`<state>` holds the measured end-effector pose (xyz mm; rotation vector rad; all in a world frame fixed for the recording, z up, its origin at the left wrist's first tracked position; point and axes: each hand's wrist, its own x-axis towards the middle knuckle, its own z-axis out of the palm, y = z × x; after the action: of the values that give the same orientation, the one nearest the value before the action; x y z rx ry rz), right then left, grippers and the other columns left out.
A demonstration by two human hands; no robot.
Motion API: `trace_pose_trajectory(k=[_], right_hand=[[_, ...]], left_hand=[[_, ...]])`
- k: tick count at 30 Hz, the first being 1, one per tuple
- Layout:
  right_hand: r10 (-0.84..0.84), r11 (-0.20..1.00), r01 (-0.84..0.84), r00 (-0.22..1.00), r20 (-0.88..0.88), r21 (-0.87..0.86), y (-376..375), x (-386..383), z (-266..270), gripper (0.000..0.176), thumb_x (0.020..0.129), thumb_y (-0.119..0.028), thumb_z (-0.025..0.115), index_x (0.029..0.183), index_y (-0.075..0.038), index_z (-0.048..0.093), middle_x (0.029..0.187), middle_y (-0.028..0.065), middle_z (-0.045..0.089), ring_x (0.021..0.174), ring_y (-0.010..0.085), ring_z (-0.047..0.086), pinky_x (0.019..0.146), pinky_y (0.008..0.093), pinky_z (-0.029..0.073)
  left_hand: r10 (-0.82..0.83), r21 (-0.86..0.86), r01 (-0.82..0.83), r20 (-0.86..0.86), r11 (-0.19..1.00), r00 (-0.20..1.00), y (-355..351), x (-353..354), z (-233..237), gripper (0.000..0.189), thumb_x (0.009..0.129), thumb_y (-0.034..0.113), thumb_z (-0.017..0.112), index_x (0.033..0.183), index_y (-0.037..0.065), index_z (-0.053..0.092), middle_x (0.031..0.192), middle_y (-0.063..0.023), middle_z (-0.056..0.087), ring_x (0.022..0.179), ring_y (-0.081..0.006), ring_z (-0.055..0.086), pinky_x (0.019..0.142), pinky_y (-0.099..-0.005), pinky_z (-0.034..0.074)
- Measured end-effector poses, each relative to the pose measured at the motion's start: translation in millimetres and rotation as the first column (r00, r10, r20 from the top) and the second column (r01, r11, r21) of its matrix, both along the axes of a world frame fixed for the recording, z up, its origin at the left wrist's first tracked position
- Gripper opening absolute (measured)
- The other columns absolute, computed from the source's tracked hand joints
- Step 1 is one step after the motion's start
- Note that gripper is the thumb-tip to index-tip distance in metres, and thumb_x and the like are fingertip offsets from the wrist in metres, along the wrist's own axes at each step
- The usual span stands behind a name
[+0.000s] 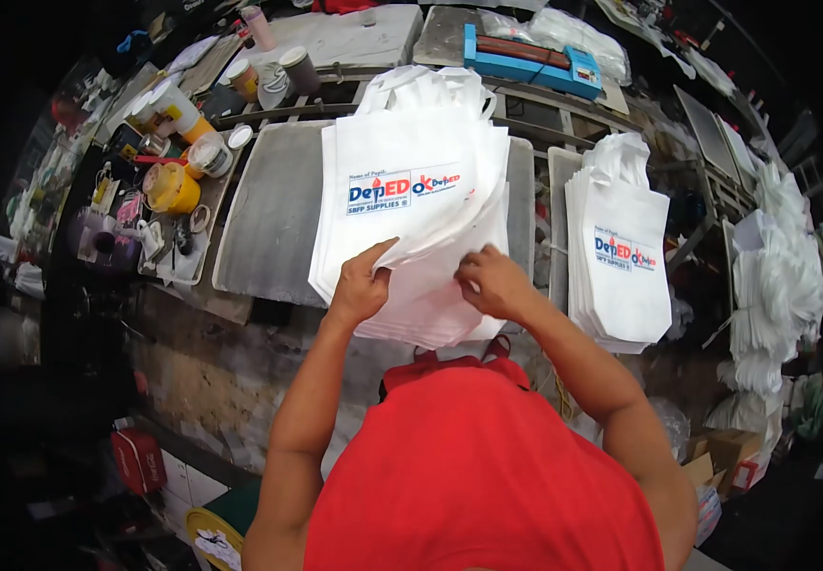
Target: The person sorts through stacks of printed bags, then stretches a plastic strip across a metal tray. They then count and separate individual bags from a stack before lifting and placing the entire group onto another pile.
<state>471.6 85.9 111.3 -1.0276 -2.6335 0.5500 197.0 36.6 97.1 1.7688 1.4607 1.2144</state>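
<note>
A stack of white fabric tote bags [411,143] lies in front of me, printed with "DepED", "OK DepED" and "SBFP SUPPLIES". The upper bag's lower edge is lifted and curls upward, showing the pinkish-shaded layers below it. At the lower left, my left hand [364,285] grips that edge between thumb and fingers. My right hand [494,283] is at the right side of the bags, its fingers curled in a pinch against the fabric. What exactly lies between the right fingertips is partly hidden.
Another stack of printed bags [618,252] lies to the right. Grey boards [274,219] support the bags. A blue heat sealer [535,62] stands at the back. Ink tubs, including a yellow one [172,188], crowd the left. White bags [778,276] hang at far right.
</note>
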Motion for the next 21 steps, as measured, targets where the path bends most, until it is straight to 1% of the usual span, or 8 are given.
trace_pose_trajectory(k=[3, 4, 7, 9, 11, 13, 16, 21], right_hand=[[-0.172, 0.983, 0.183, 0.915, -0.365, -0.005, 7.4, -19.0, 17.9, 0.013, 0.086, -0.004, 0.069, 0.098, -0.006, 0.070, 0.099, 0.0090, 0.070, 0.102, 0.0364, 0.063, 0.088, 0.0481, 0.054], [-0.207, 0.974, 0.154, 0.903, -0.377, -0.167, 5.9, -20.5, 27.1, 0.022, 0.086, 0.001, 0.069, 0.107, -0.006, 0.068, 0.111, 0.0098, 0.069, 0.113, 0.0366, 0.061, 0.096, 0.0467, 0.053], [-0.063, 0.998, 0.050, 0.828, -0.556, -0.038, -9.3, -15.8, 34.8, 0.027, 0.086, -0.001, 0.069, 0.112, -0.007, 0.064, 0.132, 0.0115, 0.062, 0.126, 0.0376, 0.056, 0.103, 0.0457, 0.050], [-0.014, 1.000, 0.000, 0.884, -0.468, -0.031, -16.4, 11.8, 23.1, 0.038, 0.083, -0.003, 0.072, 0.120, -0.010, 0.064, 0.148, 0.0136, 0.051, 0.135, 0.0373, 0.050, 0.110, 0.0425, 0.046], [0.002, 1.000, -0.008, 0.970, 0.244, 0.023, -26.4, 36.0, 15.2, 0.043, 0.080, -0.006, 0.074, 0.122, -0.013, 0.067, 0.150, 0.0130, 0.048, 0.136, 0.0353, 0.048, 0.108, 0.0424, 0.046], [0.023, 0.999, -0.034, 0.963, 0.270, 0.034, -21.2, 45.4, -1.1, 0.042, 0.080, -0.006, 0.073, 0.121, -0.014, 0.071, 0.138, 0.0135, 0.056, 0.125, 0.0348, 0.056, 0.100, 0.0421, 0.050], [-0.033, 0.995, 0.033, 0.999, 0.000, -0.099, -2.9, 36.0, -2.5, 0.022, 0.087, -0.003, 0.065, 0.109, -0.005, 0.070, 0.105, 0.0138, 0.062, 0.096, 0.0368, 0.064, 0.085, 0.0465, 0.053], [-0.136, 0.989, 0.083, 0.851, -0.507, -0.126, 12.6, -13.4, 27.4, 0.016, 0.085, 0.000, 0.070, 0.099, -0.001, 0.062, 0.107, 0.0150, 0.061, 0.098, 0.0367, 0.064, 0.089, 0.0451, 0.053]], left_hand=[[-0.056, 0.080, 0.079, -0.259, 0.994, 0.964, -8.7, 5.1, 16.0, 0.045, 0.089, -0.002, 0.063, 0.133, 0.004, 0.065, 0.116, -0.0271, 0.071, 0.110, -0.0415, 0.070, 0.094, -0.0423, 0.056], [-0.056, 0.081, 0.080, -0.259, 0.994, 0.964, -8.3, 7.4, 17.6, 0.045, 0.089, -0.002, 0.063, 0.133, 0.004, 0.065, 0.116, -0.0271, 0.071, 0.110, -0.0415, 0.070, 0.094, -0.0423, 0.056], [-0.046, 0.020, 0.051, -0.206, 0.999, 0.977, -6.7, 7.4, 16.4, 0.041, 0.091, 0.001, 0.064, 0.132, 0.004, 0.064, 0.110, -0.0277, 0.072, 0.106, -0.0448, 0.069, 0.090, -0.0459, 0.057], [0.069, -0.063, -0.079, -0.155, 0.995, 0.986, -3.1, 2.6, 9.6, 0.036, 0.092, 0.001, 0.063, 0.128, 0.004, 0.065, 0.105, -0.0281, 0.072, 0.100, -0.0472, 0.069, 0.085, -0.0470, 0.056], [0.061, -0.029, -0.065, -0.130, 0.997, 0.990, -4.8, 3.6, 9.0, 0.034, 0.093, 0.000, 0.063, 0.126, 0.003, 0.066, 0.101, -0.0280, 0.072, 0.096, -0.0477, 0.070, 0.081, -0.0478, 0.056], [0.042, 0.008, -0.042, -0.114, 0.999, 0.993, -5.4, 6.7, 13.3, 0.034, 0.093, -0.001, 0.062, 0.126, 0.003, 0.066, 0.104, -0.0277, 0.072, 0.099, -0.0464, 0.070, 0.083, -0.0460, 0.056], [-0.006, -0.024, 0.005, -0.068, 1.000, 0.998, -6.6, 4.1, 11.7, 0.034, 0.092, -0.002, 0.063, 0.126, 0.003, 0.066, 0.109, -0.0275, 0.072, 0.104, -0.0445, 0.070, 0.087, -0.0449, 0.056], [-0.077, -0.018, 0.075, -0.114, 0.997, 0.991, -13.1, 13.5, 24.5, 0.037, 0.091, -0.001, 0.064, 0.128, 0.002, 0.066, 0.116, -0.0266, 0.071, 0.110, -0.0426, 0.069, 0.094, -0.0430, 0.055]])
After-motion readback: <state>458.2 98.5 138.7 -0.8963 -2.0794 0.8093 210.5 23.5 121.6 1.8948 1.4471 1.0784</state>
